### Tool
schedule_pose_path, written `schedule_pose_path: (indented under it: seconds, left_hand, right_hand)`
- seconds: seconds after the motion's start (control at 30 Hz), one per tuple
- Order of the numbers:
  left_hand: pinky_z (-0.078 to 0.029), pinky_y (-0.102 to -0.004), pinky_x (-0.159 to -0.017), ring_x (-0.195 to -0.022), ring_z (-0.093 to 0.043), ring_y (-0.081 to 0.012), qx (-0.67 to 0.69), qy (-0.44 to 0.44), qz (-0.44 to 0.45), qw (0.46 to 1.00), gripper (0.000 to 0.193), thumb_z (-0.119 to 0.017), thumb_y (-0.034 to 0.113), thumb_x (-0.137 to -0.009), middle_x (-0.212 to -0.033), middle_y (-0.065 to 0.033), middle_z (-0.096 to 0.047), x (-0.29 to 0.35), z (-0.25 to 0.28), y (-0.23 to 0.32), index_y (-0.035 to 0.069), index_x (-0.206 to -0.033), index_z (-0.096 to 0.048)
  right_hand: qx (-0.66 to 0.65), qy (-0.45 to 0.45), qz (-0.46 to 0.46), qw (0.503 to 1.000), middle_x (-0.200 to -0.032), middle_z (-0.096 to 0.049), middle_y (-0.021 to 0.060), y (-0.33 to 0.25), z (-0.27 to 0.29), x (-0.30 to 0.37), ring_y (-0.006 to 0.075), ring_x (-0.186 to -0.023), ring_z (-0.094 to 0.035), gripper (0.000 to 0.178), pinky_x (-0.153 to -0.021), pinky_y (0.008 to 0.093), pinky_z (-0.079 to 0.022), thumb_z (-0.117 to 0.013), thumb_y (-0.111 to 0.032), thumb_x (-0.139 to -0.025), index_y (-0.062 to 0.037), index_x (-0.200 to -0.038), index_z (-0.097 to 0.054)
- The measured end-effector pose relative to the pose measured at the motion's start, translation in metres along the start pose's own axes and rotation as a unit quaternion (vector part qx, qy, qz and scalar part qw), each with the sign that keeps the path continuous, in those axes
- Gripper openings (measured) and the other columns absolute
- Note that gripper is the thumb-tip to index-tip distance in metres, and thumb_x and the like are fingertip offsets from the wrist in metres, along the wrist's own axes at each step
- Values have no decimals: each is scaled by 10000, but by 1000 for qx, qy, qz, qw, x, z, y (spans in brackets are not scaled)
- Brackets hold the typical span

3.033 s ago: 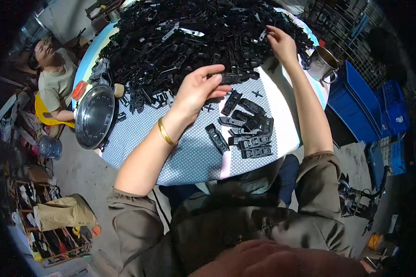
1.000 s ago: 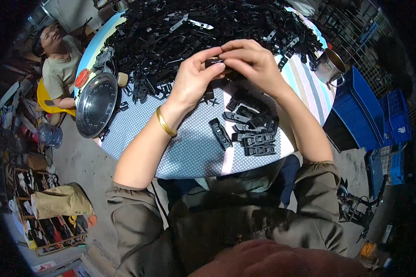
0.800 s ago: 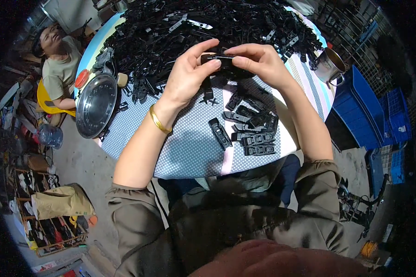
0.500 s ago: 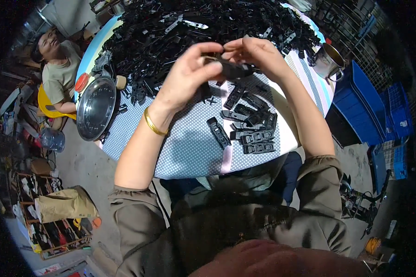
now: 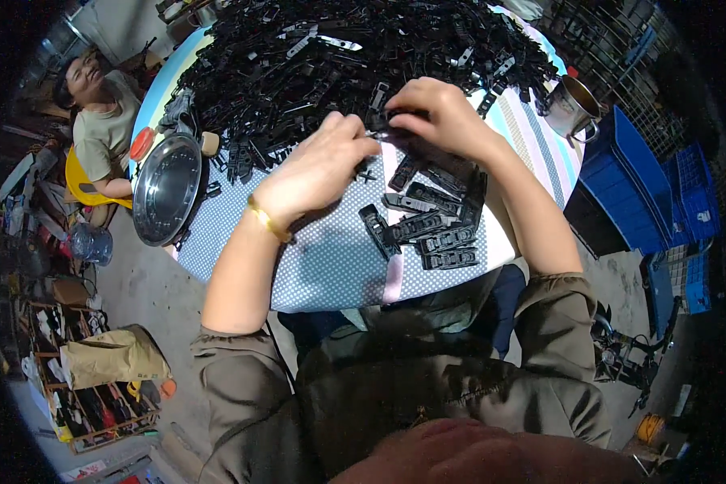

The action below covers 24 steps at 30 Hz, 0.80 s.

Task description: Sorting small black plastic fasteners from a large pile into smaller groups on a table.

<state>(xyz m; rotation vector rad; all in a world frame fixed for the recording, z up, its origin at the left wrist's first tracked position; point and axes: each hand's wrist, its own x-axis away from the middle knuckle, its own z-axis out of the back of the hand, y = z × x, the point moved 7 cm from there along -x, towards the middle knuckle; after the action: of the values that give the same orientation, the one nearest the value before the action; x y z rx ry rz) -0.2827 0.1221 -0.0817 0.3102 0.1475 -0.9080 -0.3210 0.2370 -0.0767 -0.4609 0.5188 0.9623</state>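
Note:
My left hand (image 5: 319, 165), with a gold bangle on the wrist, is at the near edge of a large heap of small black plastic parts (image 5: 282, 89). Its fingers are curled together, and what they hold, if anything, is hidden. Farther right, my right hand (image 5: 444, 121) has thumb and forefinger bent toward each other at the heap's edge, around something dark I cannot make out. Nearer me lies a group of long black plastic pieces (image 5: 448, 236), side by side and partly overlapping, shaped like small toy vehicles. One such piece (image 5: 377, 230) lies slanted at the group's left end.
A round metal basin (image 5: 168, 189) stands at the table's left edge, beside a red lid (image 5: 142, 143). A metal mug (image 5: 573, 107) is on the right edge. Blue crates (image 5: 633, 181) stand right of the table. Another person (image 5: 105, 121) sits at the left.
The dark piece held between both hands is no longer seen there. My hands have moved apart, the left one lower. The black pieces nearer me lie somewhat differently.

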Motion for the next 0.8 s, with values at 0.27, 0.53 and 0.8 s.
schedule_pose_path:
  seconds: [0.27,0.53,0.8]
  left_hand:
    - [-395,-336,-776,-901,-438,-262,-35,41,9,998,208,-589,28,-643,-918,-107,-472,-11,-9,-4,10,-849,-566]
    - [-411,-196,-462,-533,-504,-87,455,233,228,829,275,-596,50,-758,-742,-65,-552,-8,-5,-57,-34,-979,-456]
    - [-530,-277,-714,-782,-615,-233,689,233,249,640,276,-429,137,-885,-900,-162,-573,-9,-20,-56,-53,-1085,-437]
  right_hand:
    - [-249,50,-284,925,-816,-629,51,45,-1,11,98,-713,-577,223,-613,230,-477,-591,-155,-800,-28,-981,-616]
    - [-392,93,-315,859,-814,-619,52,35,10,9,87,-673,-558,243,-611,215,-462,-618,-115,-765,-14,-986,-611]
    - [-274,90,-284,914,-849,-627,55,6,6,6,94,-764,-590,206,-681,209,-478,-619,-54,-751,5,-948,-615]
